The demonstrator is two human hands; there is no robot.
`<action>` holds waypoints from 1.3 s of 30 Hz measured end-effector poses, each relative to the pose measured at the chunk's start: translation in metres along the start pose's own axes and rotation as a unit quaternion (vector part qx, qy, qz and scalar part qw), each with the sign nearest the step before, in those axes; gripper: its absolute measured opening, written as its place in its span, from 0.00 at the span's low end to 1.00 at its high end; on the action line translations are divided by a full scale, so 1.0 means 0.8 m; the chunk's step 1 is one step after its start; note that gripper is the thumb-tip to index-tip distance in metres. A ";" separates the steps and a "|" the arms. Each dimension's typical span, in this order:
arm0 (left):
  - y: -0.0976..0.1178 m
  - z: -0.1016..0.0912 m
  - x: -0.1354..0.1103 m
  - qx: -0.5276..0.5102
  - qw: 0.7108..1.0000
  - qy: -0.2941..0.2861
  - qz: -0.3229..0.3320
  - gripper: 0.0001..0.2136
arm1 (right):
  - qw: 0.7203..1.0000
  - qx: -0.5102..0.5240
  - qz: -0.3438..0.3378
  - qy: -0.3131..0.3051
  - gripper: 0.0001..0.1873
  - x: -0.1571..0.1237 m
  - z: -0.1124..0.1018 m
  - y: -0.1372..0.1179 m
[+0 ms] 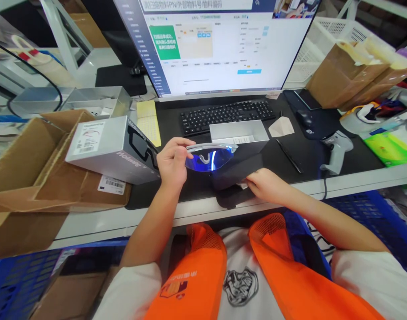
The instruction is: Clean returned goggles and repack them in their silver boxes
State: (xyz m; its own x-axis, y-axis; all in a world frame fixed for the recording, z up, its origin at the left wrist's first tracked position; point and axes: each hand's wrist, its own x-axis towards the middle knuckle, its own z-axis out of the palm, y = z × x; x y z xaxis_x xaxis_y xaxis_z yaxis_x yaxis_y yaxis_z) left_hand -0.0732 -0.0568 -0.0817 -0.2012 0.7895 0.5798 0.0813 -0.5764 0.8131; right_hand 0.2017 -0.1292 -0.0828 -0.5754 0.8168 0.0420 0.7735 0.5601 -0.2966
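Observation:
My left hand (174, 161) pinches a pair of sports glasses (208, 159) by one end, with a blue mirrored lens and a clear-grey frame. The glasses are held above the desk, in front of an open silver-grey box (238, 131) with a printed white paper inside. Near the desk's front edge, my right hand (265, 184) has its fingers closed at the lower edge of a dark panel (238, 166), by a small whitish piece. What exactly they grip is partly hidden. To the left, a closed silver glasses box (113, 149) rests on a cardboard carton.
A monitor (220, 49) and keyboard (226, 115) stand behind the box. The opened carton (26, 164) takes up the left side. At right lie a pen (289, 156), folded paper (281, 127), mouse (305, 119) and corded barcode scanner (337, 152). Blue crates (366, 226) sit below the desk.

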 end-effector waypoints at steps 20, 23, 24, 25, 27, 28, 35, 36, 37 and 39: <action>-0.010 -0.001 0.000 -0.014 0.999 -0.004 0.031 0.26 | 0.980 -0.075 0.143 -0.116 0.23 0.036 -0.020 -0.004; -0.011 -0.001 0.001 -0.013 0.999 -0.005 0.043 0.25 | 0.976 -0.117 0.120 -0.142 0.23 0.040 -0.022 -0.005; -0.011 -0.001 0.001 -0.014 0.999 -0.006 0.046 0.25 | 0.976 -0.111 0.116 -0.145 0.22 0.041 -0.023 -0.005; -0.011 -0.001 0.001 -0.018 0.999 -0.008 0.049 0.24 | 0.979 -0.094 0.114 -0.142 0.20 0.042 -0.024 -0.004; -0.010 -0.002 0.001 -0.026 0.998 -0.010 0.055 0.23 | 0.986 -0.026 0.108 -0.120 0.16 0.044 -0.025 -0.003; -0.009 -0.002 0.001 -0.029 0.998 -0.012 0.056 0.22 | 0.989 0.018 0.105 -0.106 0.15 0.044 -0.026 -0.003; -0.009 -0.003 0.001 -0.025 0.998 -0.024 0.056 0.21 | 0.976 0.187 0.057 -0.099 0.08 0.042 -0.025 -0.003; -0.009 -0.003 0.001 -0.023 0.998 -0.024 0.057 0.22 | 0.979 0.176 0.052 -0.090 0.06 0.042 -0.022 -0.001; -0.009 -0.003 0.001 -0.021 0.998 -0.023 0.057 0.22 | 0.982 0.162 0.052 -0.080 0.05 0.042 -0.020 0.000; -0.010 -0.003 0.001 -0.018 0.998 -0.022 0.056 0.22 | 0.986 0.146 0.058 -0.061 0.03 0.042 -0.014 0.003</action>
State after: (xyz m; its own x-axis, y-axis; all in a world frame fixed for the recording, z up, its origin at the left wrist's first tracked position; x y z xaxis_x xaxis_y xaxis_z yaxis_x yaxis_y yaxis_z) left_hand -0.0767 -0.0521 -0.0875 -0.1490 0.7279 0.6693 0.0658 -0.6681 0.7412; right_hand 0.1875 -0.0990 -0.0712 -0.5296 0.8400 -0.1180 0.7364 0.3863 -0.5554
